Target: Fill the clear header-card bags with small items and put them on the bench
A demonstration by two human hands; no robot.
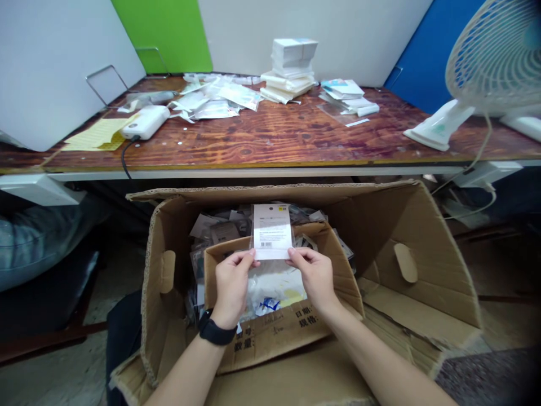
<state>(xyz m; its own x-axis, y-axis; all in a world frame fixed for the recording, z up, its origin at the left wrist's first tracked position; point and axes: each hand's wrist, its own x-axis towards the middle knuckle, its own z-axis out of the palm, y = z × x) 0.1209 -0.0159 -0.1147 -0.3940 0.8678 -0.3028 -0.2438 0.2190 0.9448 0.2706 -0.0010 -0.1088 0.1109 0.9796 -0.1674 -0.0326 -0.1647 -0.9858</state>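
Between my hands, a clear plastic packet with a white printed card (273, 228) is held up by its near edge. The card bears small text, a barcode and a yellow mark. My left hand (231, 282), with a black band on the wrist, pinches the left corner. At the right corner, my right hand (315, 276) pinches the same edge between thumb and fingers. Below the packet is a small cardboard box (291, 332) with printed characters, holding clear plastic and a blue-and-white wrapper (267, 305). It sits inside a large open carton (397, 225).
More packaged items (222, 231) lie in the large carton around the small box. On the wooden table (236, 144) are loose plastic packets (215, 98), stacked white cards (293, 56), a white device with a cable (146, 122), yellow paper (95, 135) and a fan (494, 56).
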